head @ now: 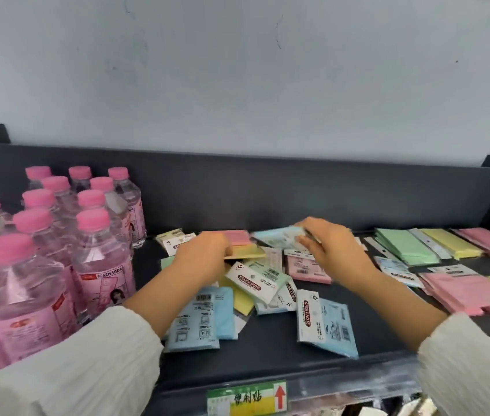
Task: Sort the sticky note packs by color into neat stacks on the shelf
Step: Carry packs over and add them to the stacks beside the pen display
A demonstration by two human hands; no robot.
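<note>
We sort STICKY NOTE packs (249, 279).
Right hand (330, 250) pinches a blue pack (276, 238), left hand (204, 253) a yellow pack (252, 253) (PEACH SODA bottles (102, 265) nearby).

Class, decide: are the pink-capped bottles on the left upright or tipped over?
Upright: the bottles stand on the shelf, pink caps on top.

The left sleeve (81, 364) and the right sleeve (475, 367) are pale cream, long, loose and finely ribbed. The left hand (204, 253) and the right hand (332, 246) are bare.
</note>
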